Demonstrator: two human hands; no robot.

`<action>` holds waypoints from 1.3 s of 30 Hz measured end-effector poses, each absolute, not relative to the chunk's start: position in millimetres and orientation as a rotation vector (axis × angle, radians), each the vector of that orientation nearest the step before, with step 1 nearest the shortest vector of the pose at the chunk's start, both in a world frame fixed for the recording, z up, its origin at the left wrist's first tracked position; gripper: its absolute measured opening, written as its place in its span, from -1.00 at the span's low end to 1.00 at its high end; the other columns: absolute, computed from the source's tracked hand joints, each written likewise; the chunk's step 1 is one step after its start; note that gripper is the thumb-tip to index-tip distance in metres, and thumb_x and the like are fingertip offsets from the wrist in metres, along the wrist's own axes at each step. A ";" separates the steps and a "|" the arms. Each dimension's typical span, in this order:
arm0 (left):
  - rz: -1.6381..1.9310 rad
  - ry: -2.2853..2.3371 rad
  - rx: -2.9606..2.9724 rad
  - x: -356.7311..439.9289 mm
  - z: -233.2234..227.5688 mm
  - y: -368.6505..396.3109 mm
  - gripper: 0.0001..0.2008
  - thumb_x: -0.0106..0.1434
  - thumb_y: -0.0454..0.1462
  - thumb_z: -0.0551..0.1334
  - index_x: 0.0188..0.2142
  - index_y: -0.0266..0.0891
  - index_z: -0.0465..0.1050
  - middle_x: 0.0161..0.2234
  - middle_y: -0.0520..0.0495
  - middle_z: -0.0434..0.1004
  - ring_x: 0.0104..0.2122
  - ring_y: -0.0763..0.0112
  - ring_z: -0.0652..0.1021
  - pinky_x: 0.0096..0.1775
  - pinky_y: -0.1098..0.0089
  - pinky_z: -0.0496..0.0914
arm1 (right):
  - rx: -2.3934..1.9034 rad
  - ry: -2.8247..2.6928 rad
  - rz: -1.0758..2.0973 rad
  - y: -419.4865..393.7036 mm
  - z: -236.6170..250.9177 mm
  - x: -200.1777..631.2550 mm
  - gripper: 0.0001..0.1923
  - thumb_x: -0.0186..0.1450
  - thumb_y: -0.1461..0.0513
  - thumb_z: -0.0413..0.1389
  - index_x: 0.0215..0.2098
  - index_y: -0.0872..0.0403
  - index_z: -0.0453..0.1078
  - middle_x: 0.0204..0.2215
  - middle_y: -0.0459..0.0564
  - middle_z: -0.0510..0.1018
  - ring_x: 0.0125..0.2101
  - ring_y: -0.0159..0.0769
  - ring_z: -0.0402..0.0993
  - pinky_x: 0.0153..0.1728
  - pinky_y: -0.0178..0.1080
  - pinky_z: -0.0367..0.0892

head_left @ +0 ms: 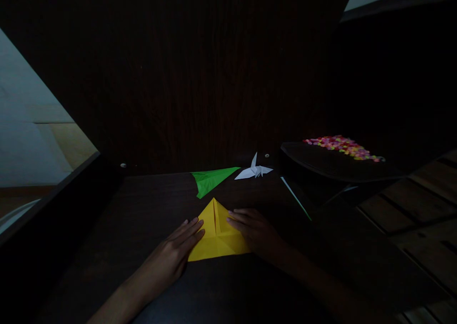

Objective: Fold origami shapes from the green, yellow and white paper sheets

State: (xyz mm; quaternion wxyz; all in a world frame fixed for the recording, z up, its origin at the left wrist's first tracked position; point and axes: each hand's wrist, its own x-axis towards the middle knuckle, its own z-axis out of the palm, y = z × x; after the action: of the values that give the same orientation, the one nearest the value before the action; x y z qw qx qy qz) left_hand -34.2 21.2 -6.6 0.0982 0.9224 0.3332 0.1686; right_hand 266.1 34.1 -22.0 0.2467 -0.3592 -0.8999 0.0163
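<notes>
Currently, the yellow paper (pixel 216 247) lies flat on the dark wooden surface (pixel 153 202), its point toward the surface's far edge, near which the green paper (pixel 214 178) and white paper bird (pixel 253 172) rest. Left hand (pixel 180 247) and right hand (pixel 257 231) are unclenched, fingers laid flat on its left and right sides, no pinch visible. Handling, judged: light, thin, easily creased or torn, liable to slide. Best hold: flat fingertips along the folded sides, off the middle slit.
</notes>
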 end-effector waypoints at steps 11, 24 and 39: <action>0.473 1.097 2.675 -21.5 12.5 11.7 -0.73 0.40 -0.31 0.08 0.04 -0.18 0.44 0.21 -0.15 0.40 0.09 0.19 0.50 0.09 0.13 0.46 | -1.002 -2.539 0.110 17.3 -16.1 250.3 -0.44 0.36 0.11 0.07 0.24 0.26 0.26 0.26 0.24 0.31 0.30 -0.06 0.14 0.28 0.05 0.14; 0.433 0.990 2.569 -18.7 11.6 13.3 -0.74 0.45 -0.31 0.02 0.05 -0.19 0.37 0.17 -0.16 0.44 0.23 0.26 0.37 0.31 0.04 0.16 | -0.937 -2.665 0.315 9.9 -3.8 238.6 -0.48 0.38 0.37 -0.10 0.30 0.23 0.17 0.31 0.17 0.23 0.35 -0.17 0.00 0.34 -0.02 0.02; 0.375 0.991 2.773 -22.4 3.8 17.3 -0.31 0.42 -0.31 0.03 0.42 -0.10 -0.30 0.41 -0.12 -0.13 0.35 0.08 0.05 0.28 -0.02 0.14 | -0.867 -2.669 0.374 13.1 -1.4 239.0 -0.44 0.34 0.40 -0.11 0.31 0.25 0.16 0.31 0.16 0.22 0.36 -0.17 -0.03 0.35 0.00 0.00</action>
State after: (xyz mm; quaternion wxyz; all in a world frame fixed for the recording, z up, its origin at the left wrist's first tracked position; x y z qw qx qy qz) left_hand -22.4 17.3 3.8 0.0866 0.9306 0.3326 0.1259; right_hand 239.0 13.1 -1.4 0.1545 -0.3024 -0.9315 0.1306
